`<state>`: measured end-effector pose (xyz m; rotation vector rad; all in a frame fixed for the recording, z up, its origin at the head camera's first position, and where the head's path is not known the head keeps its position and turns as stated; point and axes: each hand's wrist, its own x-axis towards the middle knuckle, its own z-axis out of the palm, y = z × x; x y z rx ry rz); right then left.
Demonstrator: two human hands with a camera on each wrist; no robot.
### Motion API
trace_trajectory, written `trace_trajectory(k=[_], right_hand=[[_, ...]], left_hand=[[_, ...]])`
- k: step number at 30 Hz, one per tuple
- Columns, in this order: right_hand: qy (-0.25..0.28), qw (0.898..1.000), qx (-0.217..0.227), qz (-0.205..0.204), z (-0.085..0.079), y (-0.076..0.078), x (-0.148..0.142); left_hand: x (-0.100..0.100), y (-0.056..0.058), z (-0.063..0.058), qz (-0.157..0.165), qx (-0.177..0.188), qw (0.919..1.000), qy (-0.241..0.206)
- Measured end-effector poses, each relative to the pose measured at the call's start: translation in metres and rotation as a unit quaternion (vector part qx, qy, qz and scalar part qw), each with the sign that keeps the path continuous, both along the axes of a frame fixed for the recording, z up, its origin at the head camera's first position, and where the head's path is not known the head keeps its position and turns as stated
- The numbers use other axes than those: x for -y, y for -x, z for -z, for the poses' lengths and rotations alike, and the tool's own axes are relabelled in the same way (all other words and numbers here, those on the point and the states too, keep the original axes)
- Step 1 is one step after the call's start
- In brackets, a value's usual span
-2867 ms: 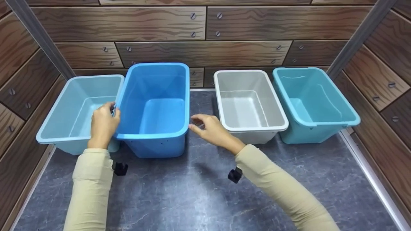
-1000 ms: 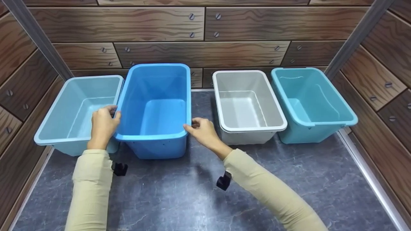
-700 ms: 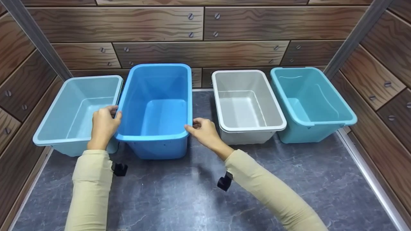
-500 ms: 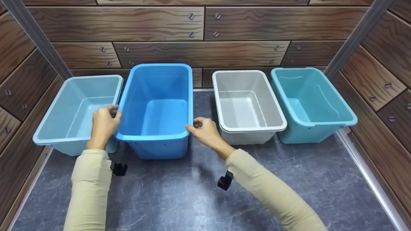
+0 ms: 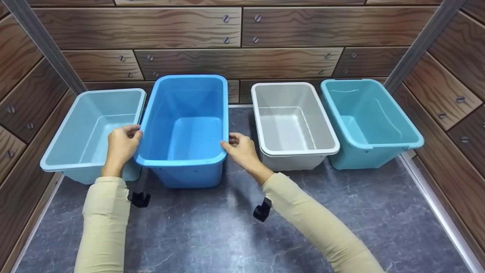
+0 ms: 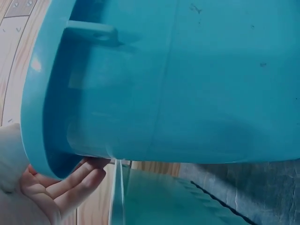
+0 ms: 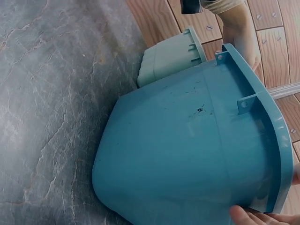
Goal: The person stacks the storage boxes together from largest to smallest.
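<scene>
A large blue plastic bin [image 5: 199, 138] stands second from the left, its open top facing up. My left hand [image 5: 121, 146] grips its left rim; in the left wrist view the fingers [image 6: 77, 185] curl under the overhanging lip. On the opposite side, my right hand [image 5: 242, 151] pinches the right rim near the front corner, thumb over the edge and fingers outside. In the right wrist view some right fingers [image 7: 248, 216] lie beneath the lip. The left hand hangs above the pale blue-green bin [image 5: 85, 151] beside it. No contents show in the blue bin.
Right of the blue bin stand a grey bin [image 5: 293, 136] and a teal bin [image 5: 373, 125], side by side. A gap of dark marbled floor [image 5: 212, 223] separates blue from grey. Wood-patterned walls [image 5: 189, 28] enclose the back and sides.
My right hand has come left to take hold of the blue bin's right rim, then slid slightly back along it. The blue bin has shifted a little rightward. The left hand barely moved.
</scene>
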<state>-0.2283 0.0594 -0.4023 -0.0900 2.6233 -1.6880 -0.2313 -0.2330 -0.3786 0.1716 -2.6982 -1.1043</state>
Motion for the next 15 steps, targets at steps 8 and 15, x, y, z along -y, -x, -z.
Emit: trace_trajectory(k=[8,15], right_hand=[[0.015,1.000,-0.010,-0.011,0.0017,-0.0014,-0.0005],[0.013,1.000,-0.026,-0.011,0.0052,-0.0002,-0.0013]], left_hand=[[0.0013,0.0014,0.0040,-0.029,-0.003,0.9992,-0.029],[0.0020,0.0004,0.0039,-0.029,0.019,0.9985,-0.042]])
